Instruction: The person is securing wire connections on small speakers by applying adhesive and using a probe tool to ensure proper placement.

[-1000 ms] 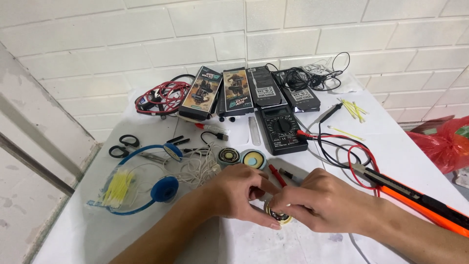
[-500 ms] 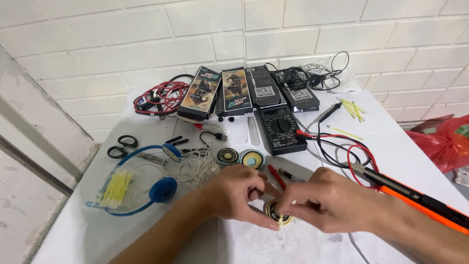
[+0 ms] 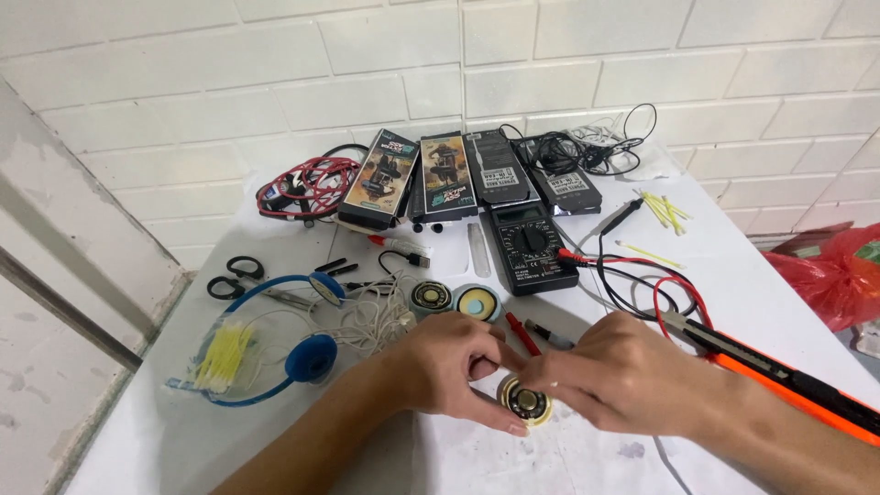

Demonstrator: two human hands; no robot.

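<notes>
My left hand (image 3: 454,368) and my right hand (image 3: 628,371) meet near the front of the white table (image 3: 788,302). Between their fingertips lies a small round speaker driver (image 3: 525,401) with a gold rim and a dark centre, and both hands pinch it. Just behind the hands are two more round drivers (image 3: 431,295) (image 3: 477,302), a red probe (image 3: 522,334) and a black probe (image 3: 550,335).
A black multimeter (image 3: 527,246) with red and black leads sits mid-table. Blue headphones (image 3: 307,353), white earphone wire, scissors (image 3: 236,277), several boxed packages (image 3: 445,176), coiled red cable (image 3: 302,183) and an orange-black utility knife (image 3: 779,376) lie around. A red bag (image 3: 839,275) is at the right.
Both hands have stayed on the round driver, with only small shifts of the fingers. The view has tilted slightly.
</notes>
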